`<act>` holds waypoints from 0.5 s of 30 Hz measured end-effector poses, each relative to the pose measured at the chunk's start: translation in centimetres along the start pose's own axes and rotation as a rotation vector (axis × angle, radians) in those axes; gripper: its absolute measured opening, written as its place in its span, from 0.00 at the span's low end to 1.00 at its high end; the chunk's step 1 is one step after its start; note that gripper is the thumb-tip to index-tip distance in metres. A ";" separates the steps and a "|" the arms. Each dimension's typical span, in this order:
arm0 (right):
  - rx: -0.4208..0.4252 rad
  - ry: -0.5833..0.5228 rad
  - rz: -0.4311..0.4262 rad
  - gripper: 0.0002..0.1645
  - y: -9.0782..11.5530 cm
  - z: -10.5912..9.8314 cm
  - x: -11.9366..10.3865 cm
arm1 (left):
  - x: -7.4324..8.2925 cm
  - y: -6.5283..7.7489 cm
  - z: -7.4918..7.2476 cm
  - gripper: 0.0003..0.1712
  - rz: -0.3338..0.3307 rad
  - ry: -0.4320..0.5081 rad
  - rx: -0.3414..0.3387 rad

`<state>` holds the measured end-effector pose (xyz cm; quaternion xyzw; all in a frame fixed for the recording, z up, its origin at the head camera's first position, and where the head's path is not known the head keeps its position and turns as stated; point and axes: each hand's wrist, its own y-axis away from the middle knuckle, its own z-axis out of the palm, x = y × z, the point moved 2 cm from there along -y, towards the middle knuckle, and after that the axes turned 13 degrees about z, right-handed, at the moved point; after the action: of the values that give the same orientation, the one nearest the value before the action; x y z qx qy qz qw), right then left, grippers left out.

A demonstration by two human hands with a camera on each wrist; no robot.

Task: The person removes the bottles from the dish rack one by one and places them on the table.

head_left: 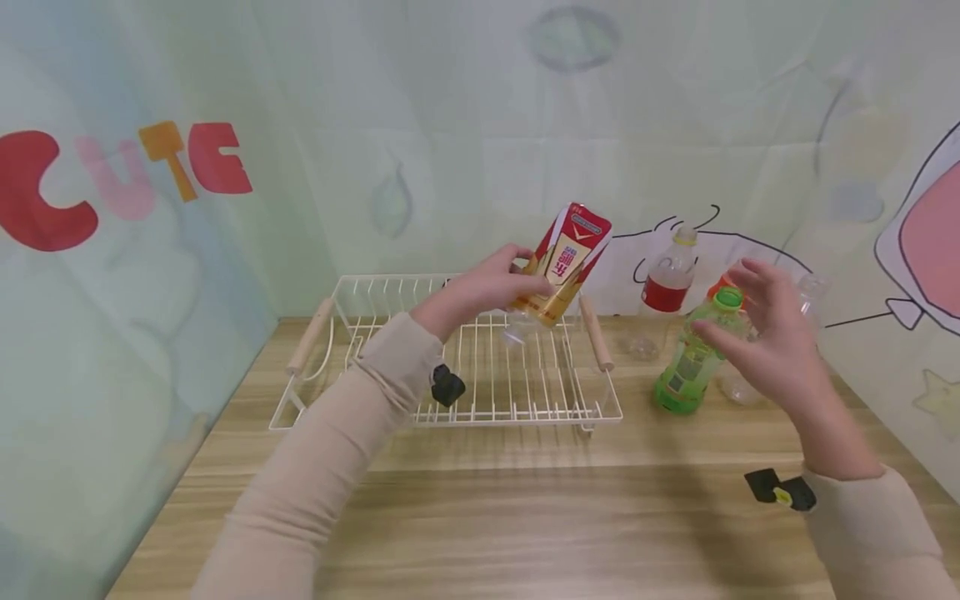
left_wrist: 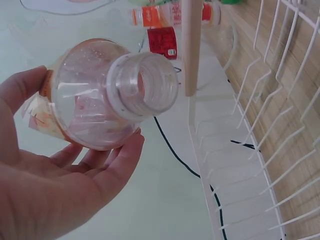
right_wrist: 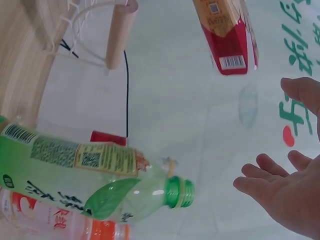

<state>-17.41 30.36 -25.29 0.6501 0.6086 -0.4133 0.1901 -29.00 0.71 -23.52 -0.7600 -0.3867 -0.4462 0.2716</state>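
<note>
My left hand (head_left: pixel 498 283) grips an uncapped clear bottle (head_left: pixel 567 262) with a red and gold label, thumb on one side and fingers on the other. The bottle is tilted neck down above a white wire dish rack (head_left: pixel 491 421) with wooden handles. Its bare clear mouth faces the camera in the left wrist view. On the right, my right hand (head_left: pixel 776 333) is raised with fingers spread and holds nothing. A green-tinted bottle (head_left: pixel 688 367) stands close by, partly overlapped by that hand in the head view. The right wrist view shows a gap between them.
Behind the green bottle stand a clear bottle (head_left: pixel 667 283) with a red label and a bottle with an orange top (right_wrist: pixel 100 230). Another clear bottle (head_left: pixel 813 292) is partly hidden by my right hand. A printed curtain (head_left: pixel 450 125) hangs behind the wooden table (head_left: pixel 525 517).
</note>
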 end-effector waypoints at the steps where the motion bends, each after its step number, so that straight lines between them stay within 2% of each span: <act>1: -0.009 0.004 -0.008 0.53 0.1 0.1 -0.3 | 0.2 0.2 0.2 0.42 0.010 -0.006 -0.016; 7: -0.030 0.037 -0.116 0.52 0.9 0.9 -2.1 | 1.0 1.3 1.6 0.38 0.047 -0.041 -0.113; 15: -0.055 0.130 -0.332 0.51 2.3 2.1 -4.1 | 1.6 3.1 3.3 0.37 0.057 -0.141 -0.254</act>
<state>-15.56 25.74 -23.95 0.5608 0.7296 -0.3792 0.0972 -24.34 2.05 -23.80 -0.8284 -0.3233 -0.4292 0.1579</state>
